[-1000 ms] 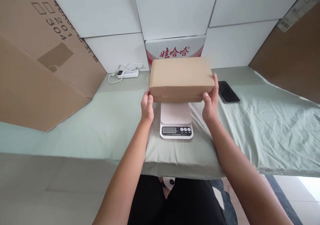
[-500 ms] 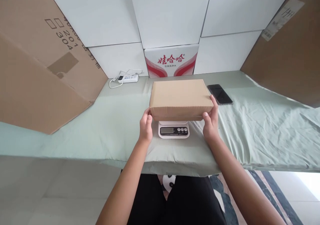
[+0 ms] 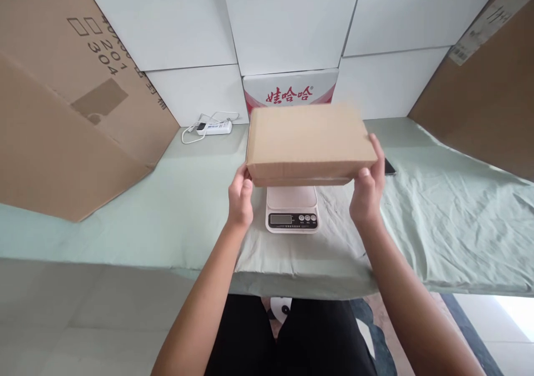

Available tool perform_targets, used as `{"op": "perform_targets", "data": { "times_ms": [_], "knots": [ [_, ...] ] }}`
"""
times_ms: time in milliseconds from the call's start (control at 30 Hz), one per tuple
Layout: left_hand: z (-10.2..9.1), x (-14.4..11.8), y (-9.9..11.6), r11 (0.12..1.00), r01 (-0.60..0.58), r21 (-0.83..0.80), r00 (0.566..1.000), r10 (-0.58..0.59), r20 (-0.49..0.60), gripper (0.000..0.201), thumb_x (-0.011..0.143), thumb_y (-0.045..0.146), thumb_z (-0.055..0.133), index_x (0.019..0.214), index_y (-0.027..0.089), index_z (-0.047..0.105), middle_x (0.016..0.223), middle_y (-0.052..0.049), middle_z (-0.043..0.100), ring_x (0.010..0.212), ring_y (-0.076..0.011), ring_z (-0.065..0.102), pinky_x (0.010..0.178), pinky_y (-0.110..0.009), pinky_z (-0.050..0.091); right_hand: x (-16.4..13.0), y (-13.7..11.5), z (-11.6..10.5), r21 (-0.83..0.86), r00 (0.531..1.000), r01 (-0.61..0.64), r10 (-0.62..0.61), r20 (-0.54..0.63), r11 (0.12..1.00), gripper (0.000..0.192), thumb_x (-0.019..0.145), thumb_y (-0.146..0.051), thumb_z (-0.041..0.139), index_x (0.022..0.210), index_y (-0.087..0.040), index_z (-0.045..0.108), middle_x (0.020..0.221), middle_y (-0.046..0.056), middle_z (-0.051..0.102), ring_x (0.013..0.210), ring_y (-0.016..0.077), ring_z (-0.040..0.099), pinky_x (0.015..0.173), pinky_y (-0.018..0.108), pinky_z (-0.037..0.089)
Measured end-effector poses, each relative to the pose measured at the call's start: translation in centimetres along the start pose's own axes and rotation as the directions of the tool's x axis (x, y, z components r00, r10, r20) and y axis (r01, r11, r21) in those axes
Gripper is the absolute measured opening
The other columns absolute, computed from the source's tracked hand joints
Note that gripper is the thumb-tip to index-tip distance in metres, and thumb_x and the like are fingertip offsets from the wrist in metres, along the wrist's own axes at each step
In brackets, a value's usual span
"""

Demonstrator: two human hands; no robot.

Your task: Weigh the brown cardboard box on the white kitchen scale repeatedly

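One closed cardboard box [image 3: 308, 137], contents out of sight, over the rear of one white digital scale [image 3: 292, 198]; contact with it unclear. Grasped at both ends by left hand [image 3: 241, 198] and right hand [image 3: 369, 189], both partly curled, thumbs to the near side. On the cloth-covered table [image 3: 196, 209], one phone [image 3: 390, 167], mostly hidden; behind, one red-lettered carton [image 3: 287, 89].

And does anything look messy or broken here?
Nothing looks spilled, and the held brown box shows no clear damage. But a white cable lies in untidy loops by a white device, back left, and the green cloth is rumpled on the right, not smooth.
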State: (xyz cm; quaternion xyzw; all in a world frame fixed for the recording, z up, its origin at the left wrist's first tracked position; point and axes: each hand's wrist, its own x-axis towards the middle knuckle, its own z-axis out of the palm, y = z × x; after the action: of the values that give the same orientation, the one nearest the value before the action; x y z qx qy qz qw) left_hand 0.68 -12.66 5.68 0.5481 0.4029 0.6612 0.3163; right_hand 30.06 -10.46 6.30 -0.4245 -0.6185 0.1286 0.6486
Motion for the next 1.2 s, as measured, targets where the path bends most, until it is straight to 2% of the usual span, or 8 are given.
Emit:
{"op": "perform_targets", "data": {
  "times_ms": [67, 133, 267, 433, 567, 800, 1067, 1200],
  "knots": [
    [0.3, 2.7, -0.1, 0.999, -0.039, -0.006, 0.999, 0.039, -0.009, 0.078, 0.098, 0.094, 0.06, 0.137, 0.028, 0.078, 0.144, -0.013, 0.082, 0.154, -0.0396, 0.07, 0.124, -0.048, 0.06, 2.5, 0.1, 0.9, -0.019, 0.999, 0.04, -0.04, 0.009, 0.999, 0.08, 0.107, -0.086, 0.043, 0.179, -0.049, 0.045, 0.184, 0.001, 0.052, 0.179, 0.0472, 0.043, 0.146, 0.077, 0.04],
    [0.7, 5.4, -1.1, 0.999, -0.041, -0.023, 0.999, 0.041, 0.001, 0.081, 0.095, 0.097, 0.062, 0.132, 0.027, 0.078, 0.143, -0.013, 0.082, 0.152, -0.0391, 0.071, 0.125, -0.047, 0.059, 4.6, 1.0, 2.3, -0.04, 0.998, 0.052, -0.051, 0.023, 0.998, 0.084, 0.106, -0.09, 0.037, 0.181, -0.05, 0.042, 0.187, 0.0, 0.048, 0.181, 0.0472, 0.039, 0.146, 0.076, 0.039],
    [1.4, 8.2, -4.9, 0.998, 0.037, -0.052, 0.998, -0.04, -0.049, 0.085, 0.09, 0.1, 0.065, 0.129, 0.026, 0.078, 0.141, -0.014, 0.082, 0.146, -0.0372, 0.073, 0.126, -0.046, 0.057, 6.0, 4.5, 5.0, 0.014, 0.996, -0.003, 0.002, 0.089, 1.0, 0.097, 0.101, -0.097, 0.039, 0.182, -0.044, 0.038, 0.188, 0.004, 0.047, 0.182, 0.0448, 0.038, 0.149, 0.078, 0.032],
    [1.7, 8.0, -8.1, 0.989, 0.14, -0.047, 0.987, -0.143, -0.072, 0.086, 0.092, 0.099, 0.064, 0.134, 0.025, 0.076, 0.145, -0.014, 0.081, 0.147, -0.0355, 0.074, 0.128, -0.047, 0.057, 4.7, 7.8, 6.2, 0.069, 0.988, -0.086, 0.077, 0.131, 0.994, 0.104, 0.096, -0.098, 0.052, 0.181, -0.04, 0.038, 0.193, 0.006, 0.042, 0.186, 0.0419, 0.028, 0.153, 0.073, 0.023],
    [1.7, 8.0, -8.9, 0.984, 0.176, -0.041, 0.982, -0.179, -0.068, 0.083, 0.095, 0.096, 0.064, 0.136, 0.024, 0.075, 0.146, -0.015, 0.081, 0.149, -0.0352, 0.073, 0.129, -0.046, 0.057, 4.3, 9.0, 6.5, 0.091, 0.984, -0.125, 0.112, 0.135, 0.988, 0.109, 0.093, -0.099, 0.055, 0.181, -0.037, 0.038, 0.194, 0.006, 0.041, 0.186, 0.0403, 0.028, 0.155, 0.069, 0.02],
    [1.8, 8.1, -9.9, 0.975, 0.221, -0.015, 0.974, -0.222, -0.049, 0.087, 0.09, 0.1, 0.067, 0.136, 0.026, 0.075, 0.147, -0.013, 0.082, 0.147, -0.0354, 0.074, 0.125, -0.046, 0.057, 4.5, 12.3, 7.1, 0.122, 0.984, -0.15, 0.136, 0.118, 0.981, 0.108, 0.092, -0.098, 0.056, 0.179, -0.037, 0.039, 0.195, 0.004, 0.039, 0.185, 0.0397, 0.03, 0.155, 0.069, 0.018],
    [1.9, 7.9, -10.3, 0.968, 0.252, 0.018, 0.965, -0.25, -0.078, 0.084, 0.091, 0.1, 0.066, 0.128, 0.025, 0.076, 0.139, -0.013, 0.083, 0.139, -0.0354, 0.076, 0.12, -0.049, 0.058, 4.3, 13.7, 6.8, 0.088, 0.973, -0.191, 0.176, 0.152, 0.978, 0.099, 0.097, -0.092, 0.058, 0.179, -0.04, 0.04, 0.191, 0.004, 0.045, 0.182, 0.0385, 0.035, 0.153, 0.069, 0.024],
    [1.6, 8.1, -11.0, 0.966, 0.257, 0.021, 0.961, -0.253, -0.107, 0.082, 0.091, 0.099, 0.066, 0.125, 0.026, 0.078, 0.136, -0.012, 0.083, 0.139, -0.0352, 0.075, 0.124, -0.05, 0.058, 4.3, 13.8, 6.8, 0.087, 0.984, -0.132, 0.12, 0.133, 0.987, 0.095, 0.103, -0.09, 0.049, 0.183, -0.041, 0.034, 0.192, 0.004, 0.043, 0.18, 0.0383, 0.039, 0.15, 0.07, 0.032]
  ]
}}
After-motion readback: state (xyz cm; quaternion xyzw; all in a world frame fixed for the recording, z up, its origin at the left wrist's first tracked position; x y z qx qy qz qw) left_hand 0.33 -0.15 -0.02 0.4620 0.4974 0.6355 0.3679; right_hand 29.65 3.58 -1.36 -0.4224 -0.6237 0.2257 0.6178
